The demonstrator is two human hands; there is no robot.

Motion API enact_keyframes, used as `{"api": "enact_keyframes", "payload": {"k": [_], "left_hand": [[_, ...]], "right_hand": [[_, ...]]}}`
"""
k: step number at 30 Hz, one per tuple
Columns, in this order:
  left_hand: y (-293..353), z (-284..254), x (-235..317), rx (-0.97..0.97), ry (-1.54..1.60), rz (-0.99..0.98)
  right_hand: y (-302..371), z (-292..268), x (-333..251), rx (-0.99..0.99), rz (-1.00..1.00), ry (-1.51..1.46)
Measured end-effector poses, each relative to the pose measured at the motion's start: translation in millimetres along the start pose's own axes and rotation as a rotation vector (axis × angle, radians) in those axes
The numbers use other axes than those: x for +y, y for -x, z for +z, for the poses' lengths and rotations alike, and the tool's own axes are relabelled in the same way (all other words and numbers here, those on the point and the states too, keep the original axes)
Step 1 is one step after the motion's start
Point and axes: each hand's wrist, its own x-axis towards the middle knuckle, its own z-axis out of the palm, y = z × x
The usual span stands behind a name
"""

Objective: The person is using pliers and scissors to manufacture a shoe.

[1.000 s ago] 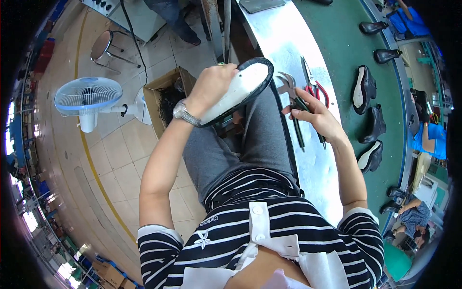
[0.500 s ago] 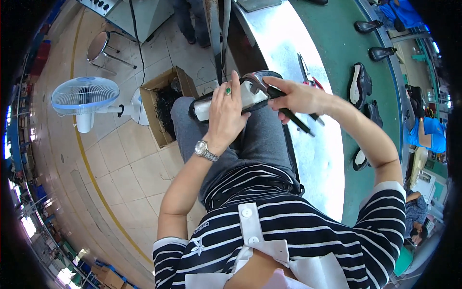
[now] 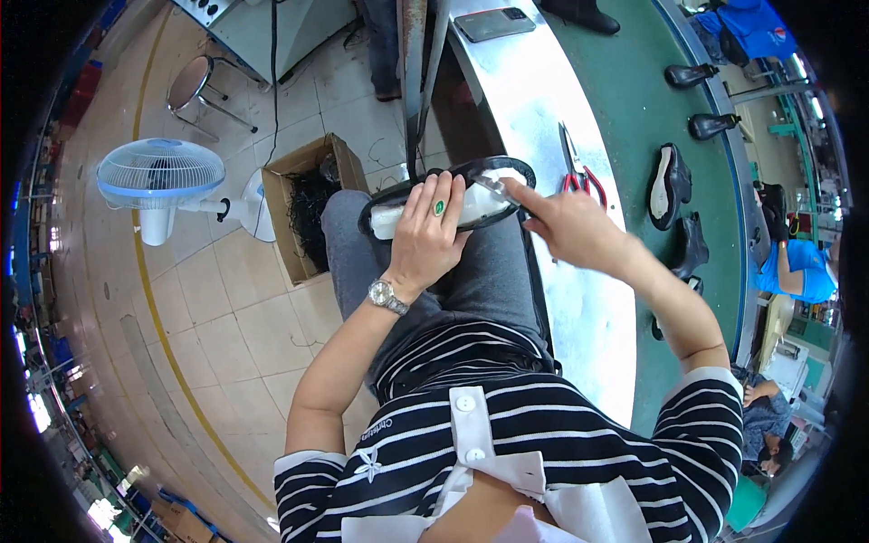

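A black shoe upper on a white last point(image 3: 475, 210) lies bottom up across my lap, its dark edge turned in around the white underside. My left hand point(image 3: 430, 226) presses over its middle and grips it. At the toe end on the right, my right hand point(image 3: 579, 231) is closed on metal pincers point(image 3: 489, 184); most of the tool is hidden by the fingers, and its metal head lies against the white underside. Just right of that hand, red-handled scissors point(image 3: 576, 163) rest on the metal tabletop point(image 3: 588, 344).
A phone point(image 3: 495, 24) sits on the table's far end. Several black shoes point(image 3: 692, 244) stand on the green belt point(image 3: 625, 109) to the right. On the floor at left are an open carton point(image 3: 285, 226) of dark scraps, a fan point(image 3: 161, 176) and a stool point(image 3: 188, 83).
The pincers' black handles, sticking out to the right before, have swung mostly out of sight under my right hand. More of the shoe's toe end shows. My left hand keeps its grip.
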Motion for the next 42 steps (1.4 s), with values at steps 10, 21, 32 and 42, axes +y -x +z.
{"api": "enact_keyframes", "payload": {"k": [10,21,32,42], "left_hand": [[4.7,5.6,-7.8,0.029,-0.112,0.055],[0.3,8.0,-6.0,0.053,-0.124,0.002],[-6.6,5.6,-0.8,0.059,-0.1,0.022],[-3.3,12.5,-3.2,0.085,-0.174,0.056]], "right_hand": [[-25.8,-6.6,-14.6,0.115,0.118,-0.175],[-33.0,0.2,-12.5,0.213,0.186,-0.491],[-39.1,23.0,-23.1,0.247,0.129,-0.02],[-37.9,19.4,-29.9,0.223,0.083,0.096]]}}
